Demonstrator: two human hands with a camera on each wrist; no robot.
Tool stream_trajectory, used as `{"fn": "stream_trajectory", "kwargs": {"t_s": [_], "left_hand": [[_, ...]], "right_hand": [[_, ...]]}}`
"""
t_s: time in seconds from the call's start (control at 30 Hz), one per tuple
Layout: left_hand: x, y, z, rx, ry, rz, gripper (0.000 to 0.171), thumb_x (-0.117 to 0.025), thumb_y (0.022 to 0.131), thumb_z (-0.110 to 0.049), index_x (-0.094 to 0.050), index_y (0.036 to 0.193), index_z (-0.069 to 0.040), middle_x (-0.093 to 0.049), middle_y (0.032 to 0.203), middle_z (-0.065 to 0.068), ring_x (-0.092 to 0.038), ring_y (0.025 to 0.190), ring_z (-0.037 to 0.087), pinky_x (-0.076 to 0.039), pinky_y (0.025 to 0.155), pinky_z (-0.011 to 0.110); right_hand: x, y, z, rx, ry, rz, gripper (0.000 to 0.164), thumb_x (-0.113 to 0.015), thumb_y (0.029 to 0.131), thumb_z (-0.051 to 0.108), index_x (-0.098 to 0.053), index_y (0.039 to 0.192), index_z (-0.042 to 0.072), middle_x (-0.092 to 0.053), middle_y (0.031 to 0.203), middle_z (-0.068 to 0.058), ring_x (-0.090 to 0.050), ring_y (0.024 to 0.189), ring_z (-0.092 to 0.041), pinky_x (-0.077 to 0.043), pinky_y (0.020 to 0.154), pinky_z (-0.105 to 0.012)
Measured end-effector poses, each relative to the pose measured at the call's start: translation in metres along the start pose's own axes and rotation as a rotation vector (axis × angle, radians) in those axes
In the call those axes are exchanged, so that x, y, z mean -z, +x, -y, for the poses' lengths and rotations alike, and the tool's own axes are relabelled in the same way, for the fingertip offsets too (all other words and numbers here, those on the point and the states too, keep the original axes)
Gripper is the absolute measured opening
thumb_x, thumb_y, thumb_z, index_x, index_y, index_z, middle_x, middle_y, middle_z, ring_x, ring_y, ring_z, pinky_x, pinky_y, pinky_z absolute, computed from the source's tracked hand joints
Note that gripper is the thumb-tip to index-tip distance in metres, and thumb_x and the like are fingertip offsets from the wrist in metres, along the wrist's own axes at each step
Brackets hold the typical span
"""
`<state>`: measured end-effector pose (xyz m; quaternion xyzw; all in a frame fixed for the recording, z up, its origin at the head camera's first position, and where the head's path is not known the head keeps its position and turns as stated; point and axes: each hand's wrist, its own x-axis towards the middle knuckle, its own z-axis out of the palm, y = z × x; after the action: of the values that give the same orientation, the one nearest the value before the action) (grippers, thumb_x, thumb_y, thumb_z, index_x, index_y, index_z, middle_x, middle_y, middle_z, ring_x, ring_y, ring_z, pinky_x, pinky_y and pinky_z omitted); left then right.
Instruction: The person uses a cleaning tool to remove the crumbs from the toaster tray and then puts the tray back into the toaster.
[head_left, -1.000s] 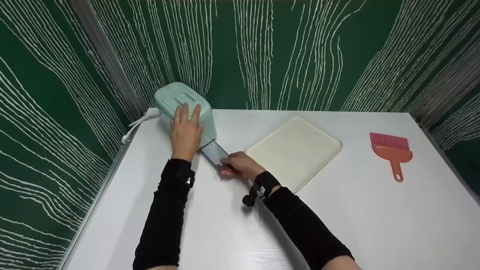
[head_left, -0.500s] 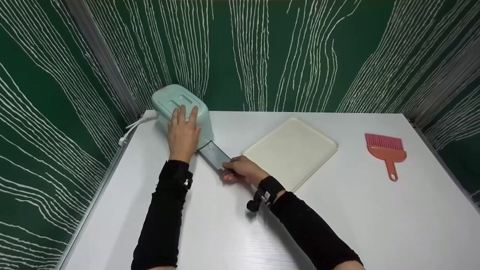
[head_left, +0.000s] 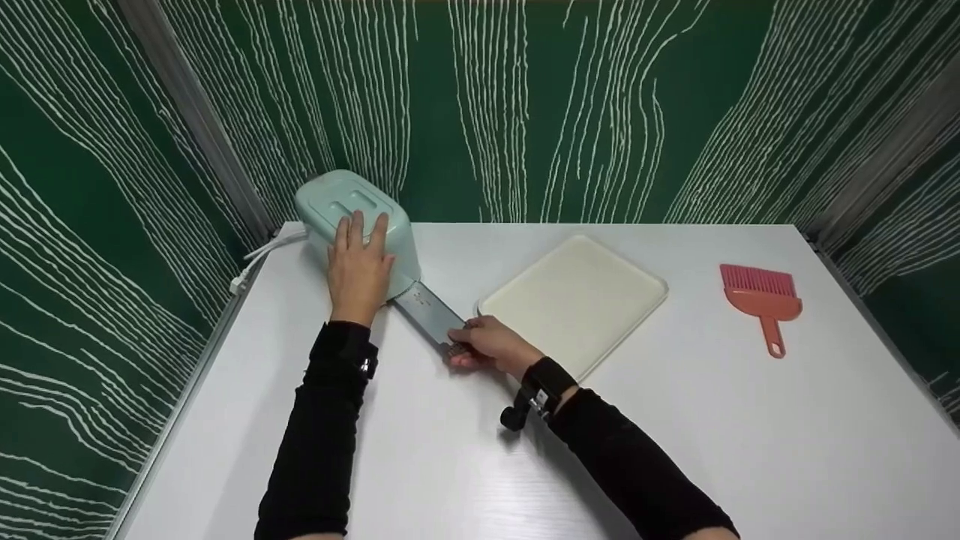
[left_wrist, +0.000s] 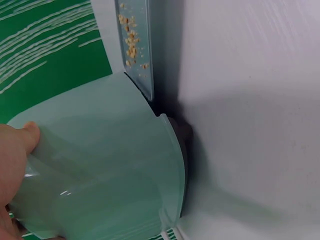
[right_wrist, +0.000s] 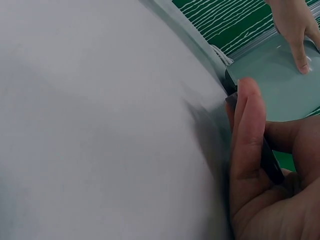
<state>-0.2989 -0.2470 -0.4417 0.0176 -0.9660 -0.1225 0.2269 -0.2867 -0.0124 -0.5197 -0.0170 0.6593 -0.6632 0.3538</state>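
Note:
A mint-green toaster [head_left: 401, 244] stands at the back left of the white table. My left hand [head_left: 357, 274] rests on it, fingers stretched over the slotted top and the thumb on its side. From its near end juts a grey metal crumb tray [head_left: 429, 311]. My right hand [head_left: 491, 346] pinches the outer end of this tray between thumb and fingers. Brown crumbs [left_wrist: 131, 42] lie on the tray in the left wrist view; its inner end is hidden in the toaster. In the right wrist view, the fingers [right_wrist: 250, 120] curl under a dark edge.
A cream rectangular tray [head_left: 577, 300] lies just right of my right hand. Farther right is an orange-red dustpan with a pink brush [head_left: 763, 300]. The toaster's white cord and plug [head_left: 240, 282] hang near the table's left edge. Green patterned panels [head_left: 487, 112] enclose the back and sides.
My right hand has drawn the crumb tray slightly farther out of the toaster, down and to the right. Crumbs now show on it. The left hand stays on the toaster; the whole view has shifted slightly.

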Motion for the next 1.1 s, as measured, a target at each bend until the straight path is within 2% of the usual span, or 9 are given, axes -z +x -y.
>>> {"fn": "stream_trajectory", "kwargs": {"t_s": [0.3, 0.53, 0.87, 1.0, 1.1], "left_hand": [[0.000, -0.003, 0.003, -0.001, 0.005, 0.004, 0.065, -0.067, 0.107, -0.025, -0.040, 0.166, -0.019, -0.031, 0.173, 0.024, -0.027, 0.162, 0.043, -0.037, 0.122, 0.074], [0.002, -0.001, 0.001, -0.016, -0.011, -0.013, 0.065, -0.069, 0.106, -0.025, -0.043, 0.165, -0.018, -0.033, 0.172, 0.025, -0.028, 0.162, 0.044, -0.037, 0.120, 0.076], [0.010, 0.000, -0.001, 0.019, -0.050, 0.034, 0.066, -0.071, 0.105, -0.024, -0.044, 0.164, -0.017, -0.033, 0.172, 0.025, -0.027, 0.162, 0.045, -0.036, 0.121, 0.074], [0.015, 0.003, -0.006, 0.028, -0.069, 0.059, 0.068, -0.071, 0.104, -0.026, -0.041, 0.166, -0.019, -0.031, 0.172, 0.025, -0.024, 0.163, 0.045, -0.030, 0.120, 0.082], [0.015, 0.002, -0.009, 0.047, -0.074, 0.071, 0.070, -0.071, 0.104, -0.029, -0.039, 0.166, -0.021, -0.028, 0.174, 0.024, -0.020, 0.164, 0.046, -0.017, 0.118, 0.089]], "right_hand": [[0.007, -0.007, -0.002, 0.011, -0.003, -0.003, 0.013, -0.062, 0.109, 0.013, -0.057, 0.110, 0.001, -0.070, 0.080, -0.008, -0.069, 0.057, -0.007, -0.057, 0.054, -0.017], [0.006, -0.014, 0.003, 0.045, 0.012, -0.013, 0.013, -0.060, 0.110, 0.014, -0.057, 0.104, 0.004, -0.067, 0.082, -0.005, -0.071, 0.058, -0.008, -0.057, 0.055, -0.016], [0.010, -0.022, 0.011, 0.052, 0.035, -0.001, 0.016, -0.060, 0.110, 0.015, -0.058, 0.113, -0.001, -0.070, 0.081, -0.006, -0.070, 0.057, -0.008, -0.057, 0.055, -0.016], [0.017, -0.028, 0.017, 0.078, 0.036, -0.014, 0.023, -0.059, 0.111, 0.017, -0.057, 0.120, -0.004, -0.071, 0.083, -0.007, -0.070, 0.059, -0.008, -0.057, 0.056, -0.016], [0.022, -0.032, 0.021, 0.093, 0.047, -0.023, 0.026, -0.059, 0.111, 0.017, -0.055, 0.124, -0.005, -0.072, 0.086, -0.008, -0.071, 0.061, -0.008, -0.058, 0.057, -0.016]]}}
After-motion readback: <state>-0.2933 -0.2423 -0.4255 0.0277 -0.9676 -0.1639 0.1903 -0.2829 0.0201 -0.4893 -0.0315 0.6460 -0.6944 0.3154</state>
